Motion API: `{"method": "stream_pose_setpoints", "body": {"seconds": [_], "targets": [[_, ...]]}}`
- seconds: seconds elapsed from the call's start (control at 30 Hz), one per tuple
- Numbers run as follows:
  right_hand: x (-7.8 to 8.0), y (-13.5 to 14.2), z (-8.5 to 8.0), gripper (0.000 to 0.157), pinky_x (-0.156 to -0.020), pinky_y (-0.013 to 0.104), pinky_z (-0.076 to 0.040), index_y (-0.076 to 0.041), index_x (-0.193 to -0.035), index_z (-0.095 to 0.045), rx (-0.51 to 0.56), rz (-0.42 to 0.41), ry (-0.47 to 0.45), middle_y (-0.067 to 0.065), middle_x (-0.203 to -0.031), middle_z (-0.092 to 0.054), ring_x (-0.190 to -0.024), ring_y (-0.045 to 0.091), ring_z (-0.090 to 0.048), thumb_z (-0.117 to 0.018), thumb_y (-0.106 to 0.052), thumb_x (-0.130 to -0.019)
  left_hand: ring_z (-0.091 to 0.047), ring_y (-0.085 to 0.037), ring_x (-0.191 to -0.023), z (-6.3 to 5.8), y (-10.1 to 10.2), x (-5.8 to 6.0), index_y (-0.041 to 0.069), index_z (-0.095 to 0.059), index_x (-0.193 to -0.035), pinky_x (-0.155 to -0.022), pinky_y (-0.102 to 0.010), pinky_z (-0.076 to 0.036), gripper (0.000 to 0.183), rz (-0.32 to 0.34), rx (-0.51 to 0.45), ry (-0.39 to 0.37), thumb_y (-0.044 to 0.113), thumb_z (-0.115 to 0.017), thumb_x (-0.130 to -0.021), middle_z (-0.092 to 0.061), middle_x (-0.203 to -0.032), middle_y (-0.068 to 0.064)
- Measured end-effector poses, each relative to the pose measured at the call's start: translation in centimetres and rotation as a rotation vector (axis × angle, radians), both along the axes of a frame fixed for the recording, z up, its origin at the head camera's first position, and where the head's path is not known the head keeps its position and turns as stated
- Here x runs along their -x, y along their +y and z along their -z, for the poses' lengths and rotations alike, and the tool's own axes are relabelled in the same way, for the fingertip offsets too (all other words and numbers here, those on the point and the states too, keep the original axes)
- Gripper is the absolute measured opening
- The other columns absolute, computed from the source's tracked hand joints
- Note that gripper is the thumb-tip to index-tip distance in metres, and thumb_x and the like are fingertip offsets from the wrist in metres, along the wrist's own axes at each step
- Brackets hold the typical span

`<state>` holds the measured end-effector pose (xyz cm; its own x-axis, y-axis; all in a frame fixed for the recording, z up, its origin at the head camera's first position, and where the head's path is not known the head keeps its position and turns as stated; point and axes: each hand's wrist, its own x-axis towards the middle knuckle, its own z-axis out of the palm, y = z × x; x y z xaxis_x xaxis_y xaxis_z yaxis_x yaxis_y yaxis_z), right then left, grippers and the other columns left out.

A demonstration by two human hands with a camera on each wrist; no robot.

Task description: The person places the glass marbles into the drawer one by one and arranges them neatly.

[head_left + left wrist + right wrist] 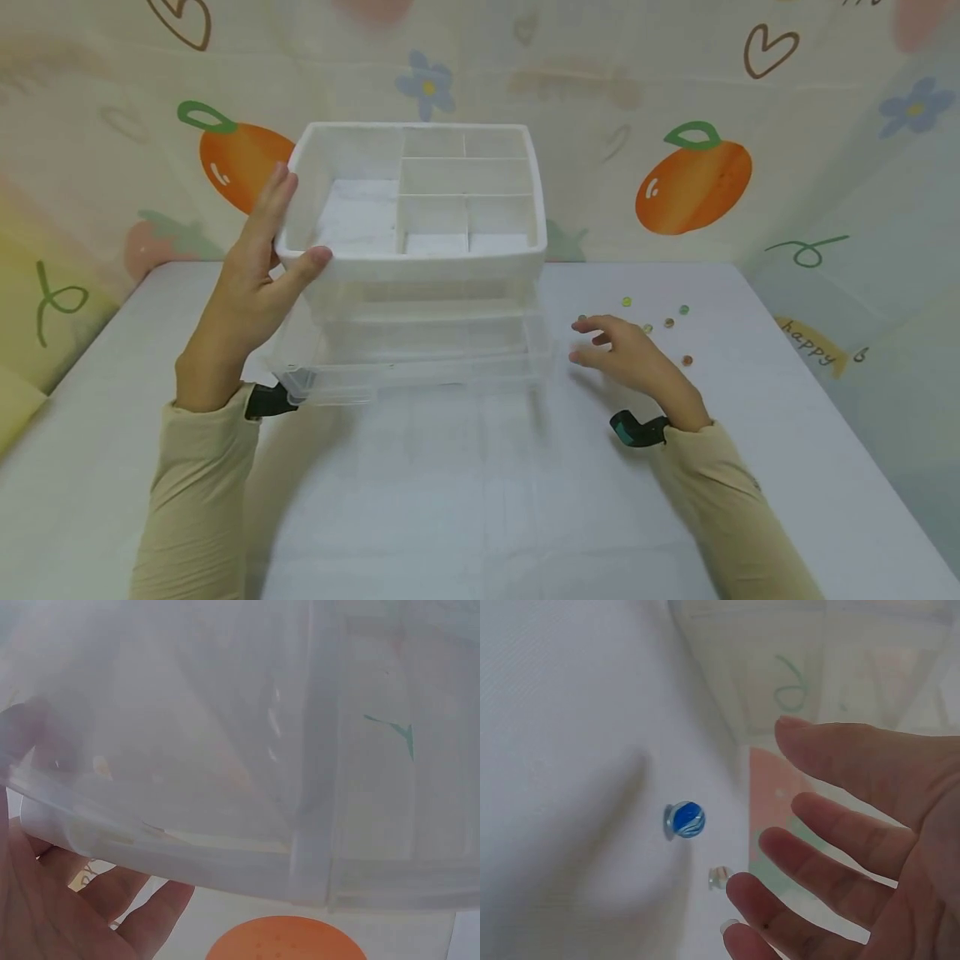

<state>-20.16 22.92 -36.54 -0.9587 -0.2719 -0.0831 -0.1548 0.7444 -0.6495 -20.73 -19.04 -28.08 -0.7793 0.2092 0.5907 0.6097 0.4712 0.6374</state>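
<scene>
A white desktop organizer (420,268) stands toward the back of the table, its top tray divided into compartments. Below the tray, a clear drawer (435,375) juts out at the front. My left hand (251,275) holds the organizer's left side, thumb over the front rim and fingers along the side wall. To the right of the organizer, my right hand (622,354) hovers with fingers spread and nothing in them. A blue swirled glass marble (688,820) lies on the table before the right fingertips, with a paler marble (720,877) beside it.
Several more small marbles (669,322) are scattered on the white table (465,517), right of the organizer. A printed cloth (570,50) with oranges and hearts hangs behind the table. Dark wrist straps (637,429) show at both sleeves.
</scene>
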Motion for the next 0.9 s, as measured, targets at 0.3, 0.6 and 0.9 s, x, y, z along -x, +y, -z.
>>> {"method": "stream_pose_setpoints", "body": {"seconds": [0.3,0.6,0.9], "targets": [[0.3,0.0,1.1,0.046,-0.101,0.056,-0.046,0.001,-0.135,-0.055,-0.035,-0.021,-0.009,0.023,-0.143,-0.053,-0.124,0.044,-0.054,-0.065,-0.018,-0.094,-0.032,-0.025,-0.148,-0.1,0.0,0.0,0.023,-0.027,-0.158,-0.101,-0.013,-0.044,0.074,-0.010,0.007,-0.018,0.005,-0.061,-0.096,-0.017,-0.165,0.014],[0.6,0.2,1.9,0.043,-0.101,0.054,-0.047,0.004,-0.132,-0.057,-0.063,-0.025,-0.010,0.023,-0.136,-0.058,-0.122,0.042,-0.054,-0.066,-0.011,-0.092,-0.033,-0.025,-0.148,-0.1,0.1,0.0,0.022,-0.027,-0.158,-0.098,-0.009,-0.043,0.073,-0.006,-0.010,-0.013,0.003,-0.061,-0.096,-0.018,-0.165,0.013],[1.0,0.1,2.7,0.025,-0.095,0.053,-0.049,0.005,-0.112,-0.071,-0.141,-0.110,0.131,0.023,-0.118,-0.065,-0.110,0.039,-0.060,-0.068,-0.005,-0.089,-0.038,-0.027,-0.144,-0.2,0.1,0.0,0.024,-0.027,-0.158,-0.097,-0.008,-0.043,0.074,-0.006,-0.017,-0.019,0.006,-0.062,-0.096,-0.018,-0.165,0.016]]}}
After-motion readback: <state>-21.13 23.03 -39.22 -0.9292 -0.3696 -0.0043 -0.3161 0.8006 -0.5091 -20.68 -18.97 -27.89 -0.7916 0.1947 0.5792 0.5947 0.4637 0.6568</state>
